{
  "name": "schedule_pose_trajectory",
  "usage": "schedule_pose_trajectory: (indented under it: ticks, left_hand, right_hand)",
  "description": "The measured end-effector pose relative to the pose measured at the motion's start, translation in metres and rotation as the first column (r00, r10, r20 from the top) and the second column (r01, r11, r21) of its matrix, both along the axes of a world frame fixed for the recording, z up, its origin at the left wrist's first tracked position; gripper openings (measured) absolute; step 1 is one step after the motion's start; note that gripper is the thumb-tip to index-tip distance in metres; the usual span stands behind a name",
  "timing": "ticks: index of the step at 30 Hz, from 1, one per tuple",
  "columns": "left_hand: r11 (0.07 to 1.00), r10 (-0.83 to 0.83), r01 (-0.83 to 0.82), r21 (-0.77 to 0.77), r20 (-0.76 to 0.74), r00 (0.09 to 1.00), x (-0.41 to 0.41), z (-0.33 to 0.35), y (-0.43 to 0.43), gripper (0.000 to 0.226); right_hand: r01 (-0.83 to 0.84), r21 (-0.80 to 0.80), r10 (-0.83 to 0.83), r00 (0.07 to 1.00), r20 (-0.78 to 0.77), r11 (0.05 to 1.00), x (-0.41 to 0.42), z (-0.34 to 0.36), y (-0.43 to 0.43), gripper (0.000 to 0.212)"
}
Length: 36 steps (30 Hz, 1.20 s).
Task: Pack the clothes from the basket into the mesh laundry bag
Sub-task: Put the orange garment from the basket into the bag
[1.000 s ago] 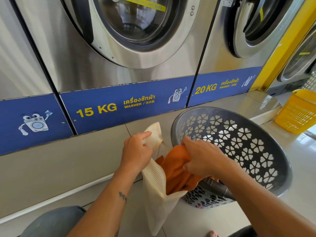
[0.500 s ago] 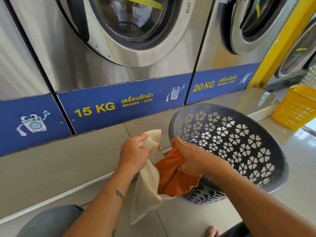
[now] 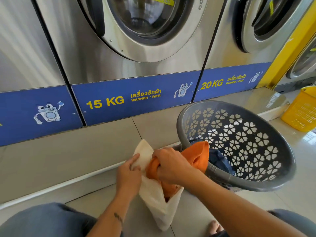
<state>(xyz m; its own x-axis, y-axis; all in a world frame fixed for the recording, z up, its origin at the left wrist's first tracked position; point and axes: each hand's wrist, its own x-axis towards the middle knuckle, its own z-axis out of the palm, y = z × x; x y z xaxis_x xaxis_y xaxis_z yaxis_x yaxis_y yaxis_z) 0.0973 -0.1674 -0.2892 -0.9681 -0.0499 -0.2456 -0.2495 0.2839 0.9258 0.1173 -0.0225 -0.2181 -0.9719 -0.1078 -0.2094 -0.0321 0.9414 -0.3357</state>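
Two hands engaged. Left hand (image 3: pixel 129 175) grips the mesh laundry bag (image 3: pixel 157 200) beside the basket (image 3: pixel 239 186). Right hand (image 3: pixel 171 166) clenches the orange garment (image 3: pixel 196 154), half bagged, its tail over the basket's rim. Risk: the tail snags and tips the basket.

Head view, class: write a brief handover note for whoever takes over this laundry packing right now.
Left hand grips the rim of the mesh laundry bag, holding it open. Right hand grips the orange garment at the bag's mouth.
The garment is partly in the bag; its other end lies over the rim of the grey basket. Dark blue clothes lie in the basket.
Done: orange garment partly in. Left: push it fully in, then pack the blue clothes.
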Motion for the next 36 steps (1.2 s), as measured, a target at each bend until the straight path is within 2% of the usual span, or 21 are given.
schedule_pose_trajectory:
  ticks: [2, 4, 6, 9, 12, 13, 16, 18, 20, 25, 27, 30, 33, 36]
  left_hand:
    - [0.997, -0.031, 0.030, -0.075, -0.016, 0.999, 0.000, -0.011, -0.007, 0.047]
    - [0.990, -0.047, 0.043, -0.135, -0.024, 0.999, -0.004, -0.015, -0.013, 0.049]
    - [0.981, -0.060, 0.057, -0.184, -0.013, 0.998, -0.005, -0.021, -0.017, 0.050]
    - [0.969, -0.110, 0.109, -0.222, 0.008, 0.994, 0.000, -0.031, -0.017, 0.050]
    - [0.966, -0.138, 0.127, -0.225, -0.036, 0.990, -0.003, -0.029, -0.016, 0.053]
    - [0.962, -0.153, 0.135, -0.238, -0.058, 0.987, -0.004, -0.027, -0.015, 0.053]
    - [0.942, -0.217, 0.180, -0.283, -0.105, 0.970, 0.001, -0.025, -0.013, 0.051]
    - [0.930, -0.255, 0.209, -0.301, -0.122, 0.959, 0.004, -0.025, -0.012, 0.050]
    - [0.921, -0.271, 0.223, -0.320, -0.114, 0.956, 0.005, -0.026, -0.013, 0.049]
    - [0.903, -0.321, 0.264, -0.339, -0.125, 0.939, 0.008, -0.020, -0.008, 0.047]
    - [0.895, -0.340, 0.278, -0.348, -0.130, 0.932, 0.010, -0.017, -0.004, 0.047]
    - [0.888, -0.343, 0.271, -0.372, -0.142, 0.928, 0.013, -0.016, -0.003, 0.046]
    - [0.908, -0.297, 0.232, -0.348, -0.145, 0.944, 0.013, -0.016, -0.002, 0.045]
    - [0.934, -0.257, 0.207, -0.291, -0.146, 0.955, 0.012, -0.016, 0.004, 0.045]
  right_hand:
    - [0.061, -0.143, -0.044, 0.992, 0.119, 0.988, 0.004, -0.041, -0.002, 0.019]
    - [0.075, -0.251, -0.030, 0.984, 0.177, 0.965, 0.013, -0.076, -0.003, 0.024]
    - [-0.003, -0.253, 0.048, 0.984, 0.173, 0.968, 0.018, -0.098, -0.005, 0.029]
    - [-0.088, -0.083, 0.099, 0.985, 0.142, 0.993, 0.017, -0.110, -0.001, 0.042]
    - [-0.142, 0.186, 0.112, 0.981, 0.160, 0.972, 0.021, -0.122, 0.010, 0.073]
    - [-0.131, 0.258, 0.089, 0.982, 0.169, 0.957, 0.024, -0.124, 0.013, 0.077]
    - [-0.092, 0.385, 0.018, 0.981, 0.192, 0.918, 0.033, -0.132, 0.027, 0.065]
    - [-0.062, 0.345, -0.017, 0.975, 0.222, 0.937, 0.035, -0.131, 0.033, 0.052]
    - [-0.027, 0.241, -0.018, 0.982, 0.185, 0.970, 0.033, -0.122, 0.033, 0.041]
    - [0.035, -0.081, -0.042, 0.995, -0.085, 0.996, 0.020, -0.100, 0.014, 0.022]
    - [-0.009, -0.113, -0.001, 0.997, -0.080, 0.994, 0.020, -0.106, 0.008, 0.024]
    - [-0.033, -0.081, 0.033, 0.999, -0.002, 0.996, 0.024, -0.117, 0.013, 0.034]
    - [-0.008, -0.043, 0.010, 0.999, 0.049, 0.999, 0.031, -0.090, 0.019, 0.047]
    - [-0.030, -0.071, 0.033, 0.999, 0.032, 0.997, 0.031, -0.045, 0.021, 0.050]
